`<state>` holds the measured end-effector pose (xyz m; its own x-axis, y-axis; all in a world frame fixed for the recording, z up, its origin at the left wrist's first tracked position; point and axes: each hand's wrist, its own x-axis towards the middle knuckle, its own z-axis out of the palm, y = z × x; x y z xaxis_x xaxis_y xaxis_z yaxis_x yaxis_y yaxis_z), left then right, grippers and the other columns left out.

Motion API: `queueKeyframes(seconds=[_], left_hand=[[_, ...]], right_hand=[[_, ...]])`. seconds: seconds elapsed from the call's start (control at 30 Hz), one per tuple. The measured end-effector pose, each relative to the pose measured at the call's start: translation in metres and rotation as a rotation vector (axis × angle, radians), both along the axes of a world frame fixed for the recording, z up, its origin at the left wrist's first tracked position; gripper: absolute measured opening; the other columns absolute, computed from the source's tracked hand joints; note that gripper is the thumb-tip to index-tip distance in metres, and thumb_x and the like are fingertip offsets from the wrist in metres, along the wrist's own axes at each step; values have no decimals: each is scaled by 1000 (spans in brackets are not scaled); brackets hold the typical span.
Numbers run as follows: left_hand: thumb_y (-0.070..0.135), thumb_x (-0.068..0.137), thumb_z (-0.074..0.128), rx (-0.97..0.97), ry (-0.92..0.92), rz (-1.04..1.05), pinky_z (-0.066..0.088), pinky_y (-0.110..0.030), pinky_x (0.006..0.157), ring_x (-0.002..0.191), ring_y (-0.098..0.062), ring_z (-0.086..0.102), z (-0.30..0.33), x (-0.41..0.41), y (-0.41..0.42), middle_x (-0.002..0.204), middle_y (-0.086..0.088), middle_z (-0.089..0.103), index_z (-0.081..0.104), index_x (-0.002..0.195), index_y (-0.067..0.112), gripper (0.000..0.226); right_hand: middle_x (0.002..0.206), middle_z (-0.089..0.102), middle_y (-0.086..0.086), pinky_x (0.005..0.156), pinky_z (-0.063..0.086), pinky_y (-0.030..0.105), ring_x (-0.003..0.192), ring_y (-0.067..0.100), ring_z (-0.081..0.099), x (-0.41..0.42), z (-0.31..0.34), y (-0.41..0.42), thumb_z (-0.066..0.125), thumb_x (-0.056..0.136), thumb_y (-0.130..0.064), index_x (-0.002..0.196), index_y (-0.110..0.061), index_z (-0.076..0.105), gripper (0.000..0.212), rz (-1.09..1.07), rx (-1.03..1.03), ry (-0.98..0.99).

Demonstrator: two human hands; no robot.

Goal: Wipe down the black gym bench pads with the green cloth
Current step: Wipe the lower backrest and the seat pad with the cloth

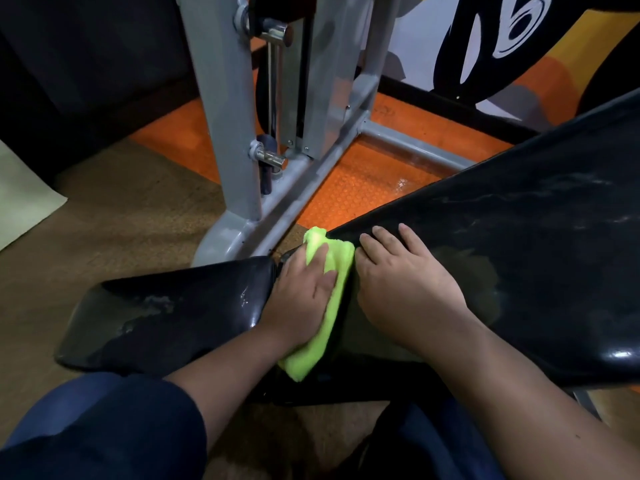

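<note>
Left hand flat on the cloth mid-frame, right hand spread open bracing the back pad; best press evenly along that seam.

Glossy black vinyl pads, fuzzy green cloth, painted grey metal frame

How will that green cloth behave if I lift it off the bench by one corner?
The green cloth will probably go floppy: it already bends over the end of the back pad under the left hand. It looks light and fluffy, so it should lift easily. It likely unfolds, since it seems folded in layers.
</note>
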<state>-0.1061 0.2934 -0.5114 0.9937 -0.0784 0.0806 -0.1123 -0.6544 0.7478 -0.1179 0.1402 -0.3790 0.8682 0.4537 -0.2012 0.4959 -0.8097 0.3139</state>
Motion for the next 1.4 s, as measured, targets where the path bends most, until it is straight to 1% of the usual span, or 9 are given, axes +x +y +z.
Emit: queueKeyframes(seconds=[0.1,0.27,0.47,0.77,0.9,1.03,1.17,1.27,1.4], left_hand=[[58,97,20,22,-41,88,32,-45,111,132,-33,39,9,17,-10,142,-16,44,43,148,15,71],[57,98,20,6,-64,16,32,-46,112,134,-27,37,5,17,-5,144,-10,42,39,150,19,67],[56,101,20,22,-109,21,37,-45,107,126,-27,42,6,22,-10,137,-10,46,41,149,17,65],[57,101,22,24,-1,-5,35,-37,99,121,-22,41,10,45,-4,129,-4,48,44,142,27,55],[60,98,21,-30,152,70,38,-48,103,119,-28,47,18,72,-7,120,-7,54,57,127,31,54],[58,98,21,-10,52,18,41,-45,99,114,-25,49,5,63,-1,120,-6,54,55,128,30,53],[62,97,22,-72,195,85,43,-46,96,110,-23,53,9,85,1,115,-2,56,63,114,31,54],[65,95,17,-55,81,54,42,-45,95,106,-19,50,-2,74,2,109,-1,55,61,111,34,57],[68,89,12,-79,135,124,40,-47,99,112,-25,49,-1,76,4,113,-4,56,62,113,33,66]], right_hand=[[165,18,12,123,-1,53,154,30,7,1,3,1,27,101,-35,155,-9,25,60,4,-1,10],[164,22,13,123,2,53,153,31,11,-1,4,1,16,99,-34,155,-9,29,63,7,-1,-6],[165,17,14,123,0,53,153,31,7,-2,4,0,25,101,-36,155,-9,23,61,8,-6,15],[165,15,14,123,-1,53,154,31,5,0,4,1,21,103,-34,155,-9,24,58,18,-14,14],[165,18,15,123,0,53,153,32,6,2,5,1,22,104,-33,154,-9,28,56,33,-23,2],[164,21,16,123,0,53,153,32,9,0,4,0,22,104,-32,153,-7,30,56,24,-14,-4],[163,22,17,123,3,53,153,33,12,3,4,0,25,103,-33,153,-6,30,56,43,0,0],[159,33,18,122,10,55,150,35,21,2,1,-1,30,101,-33,148,-5,40,56,34,-7,-30],[158,34,18,122,11,54,150,34,23,4,-3,-2,26,100,-33,148,-5,40,58,40,-7,-26]])
